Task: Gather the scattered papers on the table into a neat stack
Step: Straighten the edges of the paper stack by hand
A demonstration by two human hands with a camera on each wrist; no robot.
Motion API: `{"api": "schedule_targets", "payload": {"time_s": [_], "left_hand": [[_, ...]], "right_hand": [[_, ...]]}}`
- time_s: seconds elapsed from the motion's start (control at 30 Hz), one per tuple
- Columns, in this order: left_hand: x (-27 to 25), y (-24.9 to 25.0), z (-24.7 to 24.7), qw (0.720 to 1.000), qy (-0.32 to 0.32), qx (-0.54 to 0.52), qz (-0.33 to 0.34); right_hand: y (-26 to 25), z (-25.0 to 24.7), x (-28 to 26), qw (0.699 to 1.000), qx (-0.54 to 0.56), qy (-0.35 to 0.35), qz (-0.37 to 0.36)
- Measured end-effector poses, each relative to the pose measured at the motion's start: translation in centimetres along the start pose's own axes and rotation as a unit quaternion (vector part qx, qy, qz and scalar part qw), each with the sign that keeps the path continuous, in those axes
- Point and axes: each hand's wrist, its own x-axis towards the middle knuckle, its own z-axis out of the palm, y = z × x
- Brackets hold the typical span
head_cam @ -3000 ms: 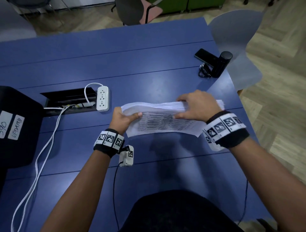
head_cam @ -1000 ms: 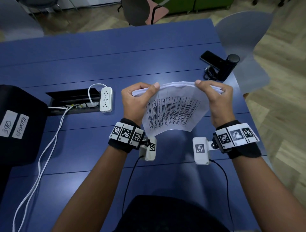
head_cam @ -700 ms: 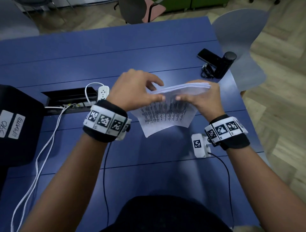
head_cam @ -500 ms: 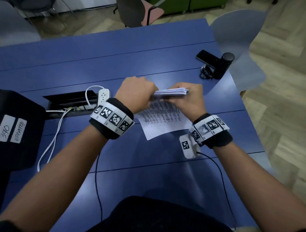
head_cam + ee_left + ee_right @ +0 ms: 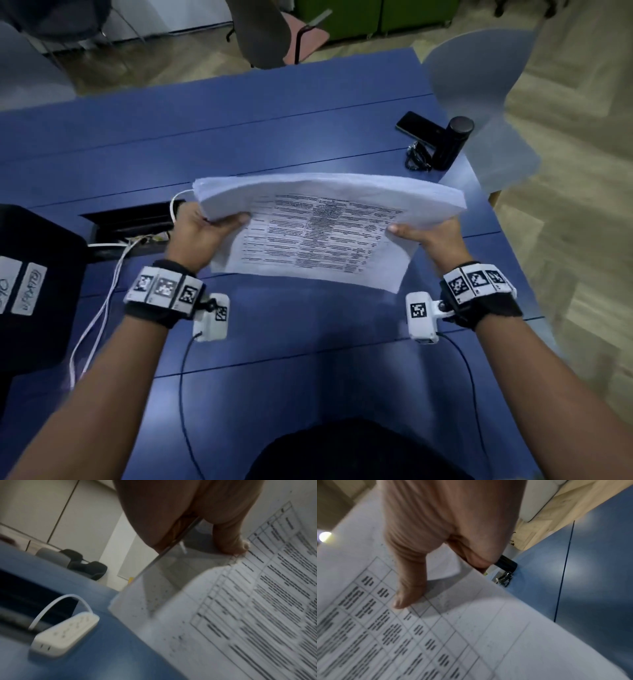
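A stack of white papers (image 5: 318, 229) printed with a table is held upright above the blue table (image 5: 274, 342), its printed face toward me and its long top edge bowed. My left hand (image 5: 205, 229) grips the stack's left end, thumb on the front sheet (image 5: 240, 601). My right hand (image 5: 428, 233) grips the right end, thumb pressed on the printed page (image 5: 436, 628). The fingers of both hands are hidden behind the papers.
A white power strip (image 5: 63, 632) lies by a cable slot (image 5: 130, 219) at left, with white cords running off. A black box (image 5: 30, 287) with labels sits at far left. A black bottle (image 5: 448, 144), phone (image 5: 416, 125) and keys (image 5: 416, 159) stand near the right edge.
The stack was turned edge-on and squeezed between both hands half a second ago. Now it is held broadside and wider, hands apart at its two ends.
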Motion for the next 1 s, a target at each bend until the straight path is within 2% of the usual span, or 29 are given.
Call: {"api": "schedule_targets", "payload": {"time_s": [0.17,0.3,0.4,0.5,0.63,0.73,0.8,0.87,1.0], "left_hand": [[-1.1,-4.6,4.4,0.996,0.052,-0.063,-0.045],[-2.5,-8.0,7.9,0.981,0.085,-0.114,-0.13],[-3.7,-10.9,9.4,0.97,0.061,-0.122,-0.2],[-3.9,-12.7,9.6,0.972,0.043,-0.108,-0.205],[-3.3,-13.5,9.5,0.973,0.017,-0.096,-0.21],[-1.5,-13.5,8.8,0.978,0.015,-0.01,-0.208],[0.9,-13.0,8.3,0.977,-0.009,0.107,-0.182],[3.9,-12.0,8.0,0.96,-0.069,0.223,-0.154],[9.9,-9.2,8.8,0.91,-0.163,0.367,-0.106]], "right_hand": [[1.6,-0.7,0.0,0.996,0.028,0.087,-0.002],[4.0,-1.3,-0.7,0.994,-0.025,0.109,0.004],[7.1,-2.1,-1.7,0.993,-0.055,0.101,0.04],[9.3,-2.6,-2.3,0.991,-0.072,0.093,0.064],[9.7,-2.5,-2.2,0.988,-0.096,0.107,0.063],[9.6,-2.5,-2.3,0.984,-0.105,0.118,0.08],[9.7,-2.4,-2.8,0.983,-0.115,0.107,0.093],[10.1,-2.1,-3.7,0.98,-0.138,0.079,0.122],[11.3,-1.1,-5.2,0.972,-0.118,0.012,0.202]]}}
